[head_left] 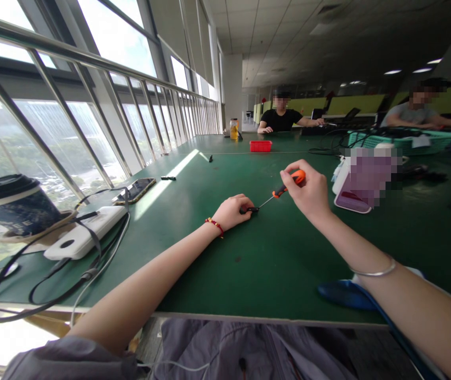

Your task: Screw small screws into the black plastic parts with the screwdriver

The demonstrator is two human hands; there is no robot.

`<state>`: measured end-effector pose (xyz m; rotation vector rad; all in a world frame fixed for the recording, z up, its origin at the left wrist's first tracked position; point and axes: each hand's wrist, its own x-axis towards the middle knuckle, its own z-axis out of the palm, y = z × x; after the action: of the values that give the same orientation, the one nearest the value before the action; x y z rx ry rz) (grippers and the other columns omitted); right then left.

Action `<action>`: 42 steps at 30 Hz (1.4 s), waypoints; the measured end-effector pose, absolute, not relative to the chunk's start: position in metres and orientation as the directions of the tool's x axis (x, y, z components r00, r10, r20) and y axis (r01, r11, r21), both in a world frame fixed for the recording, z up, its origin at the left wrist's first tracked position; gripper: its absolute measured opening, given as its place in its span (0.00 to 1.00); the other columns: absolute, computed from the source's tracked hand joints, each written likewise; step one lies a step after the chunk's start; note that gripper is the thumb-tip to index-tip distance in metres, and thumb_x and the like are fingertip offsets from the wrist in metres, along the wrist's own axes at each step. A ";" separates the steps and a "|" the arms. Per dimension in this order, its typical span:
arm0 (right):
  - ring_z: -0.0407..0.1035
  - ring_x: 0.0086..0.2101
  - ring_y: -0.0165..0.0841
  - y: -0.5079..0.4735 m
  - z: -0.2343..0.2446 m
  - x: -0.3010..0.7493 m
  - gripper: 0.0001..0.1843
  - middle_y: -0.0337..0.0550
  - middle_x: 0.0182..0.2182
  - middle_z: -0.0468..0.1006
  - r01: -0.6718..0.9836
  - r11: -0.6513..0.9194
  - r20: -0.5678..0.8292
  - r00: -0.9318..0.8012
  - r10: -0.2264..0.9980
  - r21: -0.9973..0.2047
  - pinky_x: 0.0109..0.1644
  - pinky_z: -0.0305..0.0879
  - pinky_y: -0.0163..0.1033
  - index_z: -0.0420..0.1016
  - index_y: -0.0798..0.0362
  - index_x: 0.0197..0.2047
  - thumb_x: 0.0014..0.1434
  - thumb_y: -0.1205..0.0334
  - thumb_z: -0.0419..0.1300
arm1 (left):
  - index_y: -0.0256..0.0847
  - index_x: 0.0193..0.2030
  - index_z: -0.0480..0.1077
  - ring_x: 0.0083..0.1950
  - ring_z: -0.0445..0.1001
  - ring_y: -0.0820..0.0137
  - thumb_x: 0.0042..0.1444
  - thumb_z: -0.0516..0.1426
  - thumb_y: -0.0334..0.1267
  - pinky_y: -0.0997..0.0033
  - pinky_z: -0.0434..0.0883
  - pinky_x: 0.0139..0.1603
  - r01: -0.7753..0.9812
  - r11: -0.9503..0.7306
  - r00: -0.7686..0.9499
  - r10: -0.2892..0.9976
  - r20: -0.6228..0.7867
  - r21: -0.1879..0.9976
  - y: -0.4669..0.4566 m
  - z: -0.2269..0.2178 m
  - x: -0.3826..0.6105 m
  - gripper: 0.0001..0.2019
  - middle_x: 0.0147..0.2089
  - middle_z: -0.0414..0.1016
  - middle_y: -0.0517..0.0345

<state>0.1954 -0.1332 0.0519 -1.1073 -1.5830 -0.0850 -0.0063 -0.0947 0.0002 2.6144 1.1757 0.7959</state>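
My right hand (308, 191) is closed round the orange handle of a small screwdriver (284, 189), held tilted with its thin shaft pointing down and left. The tip meets a small black part (251, 210) lying on the green table (225, 264). My left hand (231, 211) is curled over that black part and pins it to the table. A red bead bracelet sits on my left wrist and a thin metal bangle on my right forearm.
At the left lie a white power bank (86, 231) with black cables, a phone (135, 190) and a dark paper cup (13, 206). A red tray (260, 146) and a jar (234, 129) stand far off. Two people sit at the far end. A blue object (342, 293) lies near my right elbow.
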 end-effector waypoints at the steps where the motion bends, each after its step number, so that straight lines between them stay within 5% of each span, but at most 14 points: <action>1: 0.60 0.20 0.30 -0.133 0.052 0.195 0.13 0.35 0.18 0.65 0.681 0.556 0.805 0.084 0.587 -0.477 0.25 0.54 0.35 0.67 0.50 0.27 0.54 0.50 0.55 | 0.40 0.36 0.74 0.35 0.72 0.73 0.50 0.55 0.34 0.74 0.71 0.38 0.645 -0.676 0.547 0.734 0.402 0.357 -0.095 0.000 -0.006 0.08 0.37 0.72 0.57; 5: 0.61 0.21 0.30 -0.134 0.052 0.196 0.06 0.35 0.20 0.67 0.656 0.582 0.804 0.066 0.590 -0.481 0.26 0.56 0.35 0.68 0.49 0.33 0.54 0.57 0.55 | 0.40 0.36 0.74 0.34 0.71 0.73 0.49 0.55 0.33 0.74 0.71 0.37 0.635 -0.685 0.550 0.726 0.413 0.358 -0.093 0.000 -0.007 0.08 0.37 0.72 0.57; 8: 0.61 0.21 0.30 -0.134 0.051 0.195 0.10 0.33 0.20 0.66 0.643 0.585 0.793 0.058 0.606 -0.494 0.26 0.56 0.35 0.66 0.49 0.39 0.51 0.60 0.56 | 0.39 0.36 0.74 0.34 0.71 0.73 0.49 0.55 0.33 0.74 0.71 0.37 0.623 -0.693 0.553 0.718 0.422 0.362 -0.092 -0.001 -0.007 0.08 0.36 0.72 0.57; 14: 0.59 0.21 0.29 -0.133 0.052 0.195 0.11 0.36 0.19 0.65 0.669 0.562 0.798 0.079 0.597 -0.487 0.26 0.54 0.35 0.66 0.50 0.27 0.54 0.52 0.56 | 0.39 0.36 0.74 0.35 0.72 0.73 0.50 0.55 0.33 0.74 0.71 0.38 0.629 -0.688 0.553 0.724 0.413 0.362 -0.093 -0.001 -0.007 0.08 0.37 0.72 0.57; 16: 0.60 0.21 0.29 -0.132 0.051 0.196 0.06 0.35 0.21 0.67 0.643 0.575 0.787 0.071 0.613 -0.506 0.26 0.55 0.35 0.67 0.50 0.32 0.52 0.57 0.56 | 0.39 0.36 0.74 0.35 0.72 0.73 0.50 0.55 0.33 0.74 0.71 0.38 0.630 -0.687 0.552 0.724 0.414 0.362 -0.093 -0.001 -0.007 0.08 0.37 0.72 0.57; 20: 0.62 0.22 0.30 -0.132 0.050 0.196 0.12 0.34 0.22 0.68 0.614 0.577 0.757 0.051 0.651 -0.538 0.27 0.57 0.35 0.66 0.49 0.40 0.50 0.60 0.58 | 0.39 0.36 0.74 0.35 0.71 0.73 0.50 0.55 0.34 0.74 0.71 0.38 0.627 -0.688 0.553 0.723 0.415 0.365 -0.093 -0.001 -0.007 0.08 0.37 0.72 0.57; 26: 0.63 0.23 0.30 -0.135 0.053 0.192 0.14 0.38 0.22 0.69 0.627 0.562 0.742 0.039 0.670 -0.540 0.29 0.57 0.36 0.68 0.51 0.26 0.54 0.49 0.56 | 0.39 0.36 0.74 0.34 0.71 0.73 0.50 0.55 0.33 0.74 0.71 0.38 0.618 -0.696 0.559 0.716 0.417 0.366 -0.092 -0.002 -0.007 0.07 0.36 0.72 0.57; 29: 0.63 0.24 0.30 -0.135 0.051 0.192 0.10 0.37 0.25 0.70 0.584 0.604 0.753 0.021 0.657 -0.543 0.29 0.59 0.36 0.68 0.50 0.35 0.50 0.56 0.59 | 0.39 0.35 0.74 0.34 0.71 0.73 0.50 0.56 0.33 0.74 0.70 0.38 0.620 -0.692 0.556 0.719 0.417 0.368 -0.092 -0.002 -0.006 0.07 0.36 0.71 0.57; 33: 0.64 0.23 0.31 -0.135 0.049 0.190 0.20 0.35 0.26 0.70 0.595 0.614 0.775 0.024 0.632 -0.519 0.26 0.58 0.36 0.64 0.49 0.43 0.46 0.57 0.61 | 0.39 0.35 0.74 0.34 0.71 0.73 0.49 0.56 0.33 0.75 0.70 0.37 0.621 -0.692 0.557 0.720 0.415 0.367 -0.092 -0.001 -0.006 0.07 0.35 0.71 0.58; 38: 0.62 0.21 0.31 -0.138 0.049 0.187 0.14 0.34 0.18 0.65 0.686 0.534 0.756 0.037 0.653 -0.494 0.28 0.57 0.36 0.67 0.49 0.31 0.50 0.47 0.58 | 0.39 0.36 0.74 0.34 0.71 0.73 0.50 0.56 0.34 0.74 0.70 0.37 0.620 -0.697 0.564 0.715 0.413 0.360 -0.092 -0.001 -0.006 0.07 0.35 0.71 0.58; 42: 0.63 0.24 0.30 -0.137 0.047 0.187 0.09 0.36 0.22 0.68 0.573 0.616 0.743 -0.017 0.669 -0.541 0.29 0.59 0.35 0.67 0.50 0.32 0.51 0.54 0.57 | 0.39 0.35 0.74 0.34 0.71 0.73 0.50 0.56 0.34 0.74 0.70 0.37 0.619 -0.694 0.559 0.718 0.414 0.367 -0.091 -0.002 -0.006 0.07 0.35 0.71 0.57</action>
<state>0.1865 -0.1366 0.0472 -1.0327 -1.6859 0.1031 -0.0060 -0.0912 -0.0020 2.6117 1.1317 0.8162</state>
